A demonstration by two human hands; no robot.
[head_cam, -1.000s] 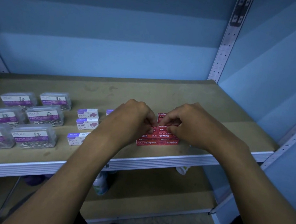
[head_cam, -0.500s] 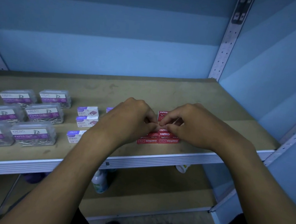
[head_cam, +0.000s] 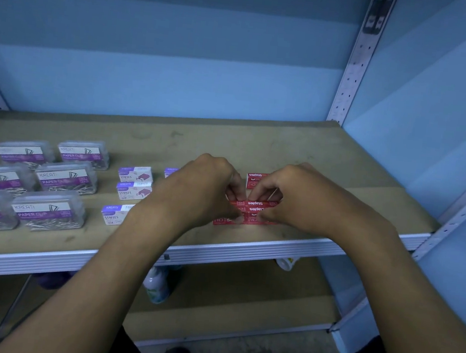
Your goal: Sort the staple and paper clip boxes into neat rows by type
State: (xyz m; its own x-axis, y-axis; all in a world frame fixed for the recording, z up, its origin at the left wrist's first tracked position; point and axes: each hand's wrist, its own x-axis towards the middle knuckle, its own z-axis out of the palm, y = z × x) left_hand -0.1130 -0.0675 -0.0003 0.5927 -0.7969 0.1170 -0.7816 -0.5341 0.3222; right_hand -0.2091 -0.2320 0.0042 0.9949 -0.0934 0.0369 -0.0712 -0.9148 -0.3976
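Head view: looked down on a shelf (head_cam: 257,150) with both hands at the red boxes (head_cam: 254,206) near its front edge, right of middle. Left hand (head_cam: 202,187) curled, fingertips pinching the left end of the middle red box. Right hand (head_cam: 304,198) curled likewise, pinching its right end, thumb low against the front red box (head_cam: 225,221). One more red box (head_cam: 256,178) lay just behind, partly hidden by the right hand; exact count under the fingers could not be told.

Purple staple boxes (head_cam: 134,183) stood in a loose column left of the red boxes, one partly hidden behind the left wrist. Clear paper clip boxes (head_cam: 65,177) sat further left in two columns, already fairly tidy.

Step in hand, as judged: squaring the red boxes into a tight block, edges flush. Next move probably called for a light even press from both ends, then a clean release without dragging a box askew. Purple column, slightly staggered, likely wanted straightening after.
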